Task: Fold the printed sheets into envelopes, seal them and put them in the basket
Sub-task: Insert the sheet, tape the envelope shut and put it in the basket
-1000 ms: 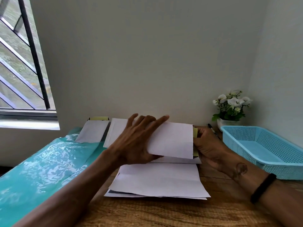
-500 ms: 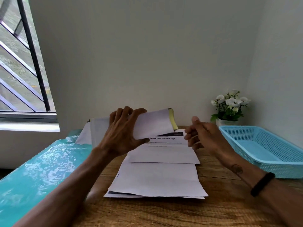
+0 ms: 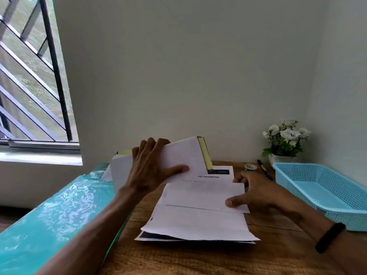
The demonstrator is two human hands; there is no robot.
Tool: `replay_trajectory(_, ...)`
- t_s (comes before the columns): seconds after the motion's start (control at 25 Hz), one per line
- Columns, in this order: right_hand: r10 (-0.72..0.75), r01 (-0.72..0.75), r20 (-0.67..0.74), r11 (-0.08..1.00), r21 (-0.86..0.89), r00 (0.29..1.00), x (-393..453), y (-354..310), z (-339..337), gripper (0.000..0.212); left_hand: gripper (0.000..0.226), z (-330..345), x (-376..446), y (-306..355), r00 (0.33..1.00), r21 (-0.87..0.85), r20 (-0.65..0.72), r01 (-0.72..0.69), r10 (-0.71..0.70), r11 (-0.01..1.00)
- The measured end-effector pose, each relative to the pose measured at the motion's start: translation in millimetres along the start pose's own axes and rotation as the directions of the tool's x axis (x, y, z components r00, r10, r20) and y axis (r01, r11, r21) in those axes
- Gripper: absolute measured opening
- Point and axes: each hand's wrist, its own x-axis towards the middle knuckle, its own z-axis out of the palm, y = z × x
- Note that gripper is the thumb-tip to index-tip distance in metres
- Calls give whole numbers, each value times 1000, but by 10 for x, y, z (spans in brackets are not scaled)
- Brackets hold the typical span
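Note:
My left hand (image 3: 151, 167) grips a white envelope (image 3: 184, 155) with a yellow adhesive strip on its flap, held tilted above the table. My right hand (image 3: 256, 193) pinches the right edge of a folded printed sheet (image 3: 202, 193), thumb on top, lying on the stack of printed sheets (image 3: 196, 225). The top of the sheet shows a dark band and the words "resealable bags". A light blue mesh basket (image 3: 325, 183) stands at the right with nothing visible inside.
More white envelopes (image 3: 119, 171) lie at the back left, behind my left hand. A tape roll (image 3: 250, 167), a black pen (image 3: 264, 171) and a pot of white flowers (image 3: 286, 141) stand at the back right. Turquoise plastic (image 3: 55, 215) covers the table's left side.
My left hand has lifted the envelope up and left off the folded sheet. My right hand let go of the envelope's end and came down onto the folded sheet's right edge.

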Motion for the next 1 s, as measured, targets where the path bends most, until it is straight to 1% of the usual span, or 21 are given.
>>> replay_trajectory(0.04,-20,25,-46,994,105,999,11,25,-33,57,66,-4,10,-2,999,12,-30,25,-25,1000)
replay_trajectory(0.12,-45,81,-120,947,312,992,14,62,-127,32,47,-22,21,-39,994,15,-83,70,-69,997)
replay_trajectory(0.16,-50,108,-155,916,387,987,8,72,-174,25,42,-29,17,-68,991,15,-103,84,-82,996)
replay_trajectory(0.24,-44,173,-278,872,457,960,3,92,-257,17,37,-31,11,-112,988,30,-133,86,-81,996)
replay_trajectory(0.36,-12,300,-488,802,516,873,14,114,-316,17,36,-31,5,-109,984,48,-148,109,-101,993)
replay_trajectory(0.48,-7,424,-625,741,521,780,31,141,-350,22,35,-40,5,-101,976,44,-143,174,-166,984)
replay_trajectory(0.52,-2,456,-642,707,541,766,32,146,-356,24,37,-45,6,-100,972,43,-139,199,-191,979)
replay_trajectory(0.6,14,492,-644,633,598,765,23,129,-355,29,41,-63,14,-99,962,30,-130,245,-239,969)
replay_trajectory(0.64,9,500,-643,621,604,766,25,119,-343,31,42,-73,20,-102,959,20,-123,261,-256,965)
replay_trajectory(0.72,-9,495,-642,644,583,767,43,105,-300,31,43,-82,22,-107,956,2,-117,270,-268,963)
replay_trajectory(0.8,-10,502,-650,644,577,760,50,96,-264,30,43,-83,26,-107,956,0,-126,266,-264,964)
replay_trajectory(0.92,-47,533,-688,672,515,724,21,91,-253,34,44,-72,32,-112,953,-9,-142,271,-269,963)
replay_trajectory(1.0,-77,543,-701,694,473,709,-5,80,-240,34,45,-62,37,-121,946,-54,-155,281,-286,958)
